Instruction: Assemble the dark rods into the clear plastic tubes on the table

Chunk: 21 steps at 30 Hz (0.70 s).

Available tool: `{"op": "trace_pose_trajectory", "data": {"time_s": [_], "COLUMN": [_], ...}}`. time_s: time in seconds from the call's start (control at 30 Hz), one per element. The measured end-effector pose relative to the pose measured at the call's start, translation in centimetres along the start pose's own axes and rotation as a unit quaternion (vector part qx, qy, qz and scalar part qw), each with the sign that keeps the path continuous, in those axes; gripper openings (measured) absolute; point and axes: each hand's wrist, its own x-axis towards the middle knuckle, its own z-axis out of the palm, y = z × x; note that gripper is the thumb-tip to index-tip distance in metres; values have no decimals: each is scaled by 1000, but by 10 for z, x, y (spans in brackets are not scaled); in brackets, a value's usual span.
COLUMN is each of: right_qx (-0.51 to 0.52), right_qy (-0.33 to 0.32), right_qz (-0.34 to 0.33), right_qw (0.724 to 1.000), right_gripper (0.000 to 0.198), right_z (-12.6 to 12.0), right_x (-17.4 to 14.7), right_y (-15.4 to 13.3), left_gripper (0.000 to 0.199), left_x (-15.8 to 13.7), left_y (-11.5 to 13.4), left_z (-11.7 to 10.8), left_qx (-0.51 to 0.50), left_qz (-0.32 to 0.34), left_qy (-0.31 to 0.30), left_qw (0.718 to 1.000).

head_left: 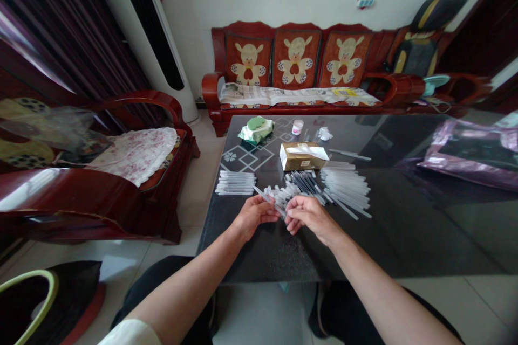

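Over the near part of the dark table, my left hand (254, 218) pinches a translucent white pen barrel (262, 193) that slants down to the right. The fingers of my right hand (311, 216) are closed at the barrel's lower end; whether they also hold a small part is too small to tell. Just beyond my hands lies a heap of whitish pen caps (286, 191). Dark, thin pen refills (304, 183) lie behind and to the right of it. A fanned pile of translucent barrels (343, 186) is further right. Left of the heap, white pens (236, 183) lie in a neat stack.
Behind the pens stands a tissue box (297, 161). A green wipes pack (257, 132), a small white jar (297, 127) and a crumpled tissue (324, 133) sit farther back. A purple plastic bag (473, 151) lies at right. A wooden sofa (251, 111) is beyond the table (404, 226).
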Motion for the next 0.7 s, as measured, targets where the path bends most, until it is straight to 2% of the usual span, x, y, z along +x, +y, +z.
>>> {"op": "trace_pose_trajectory", "data": {"time_s": [0.1,0.27,0.37,0.5,0.6,0.7], "right_qx": [0,-54,-135,-286,-419,-511], "right_qy": [20,164,232,220,228,301], "right_qz": [-23,-54,-37,3,-4,-14], "right_qw": [1000,983,963,933,879,805], "right_gripper": [22,24,19,13,14,15], "right_z": [-15,-69,-94,-104,-112,-130], "right_x": [-1,-1,2,3,2,-1], "right_y": [-7,-10,1,17,19,15], "left_gripper": [17,8,8,9,9,9], "left_x": [1,3,3,3,4,5], "left_y": [5,18,22,23,21,20], "left_z": [-2,-5,-6,-7,-7,-8], "left_qx": [-34,-82,-101,-101,-85,-74], "left_qz": [-12,-4,2,7,8,5], "left_qy": [23,67,85,94,88,87], "left_qw": [999,994,991,990,992,993]}}
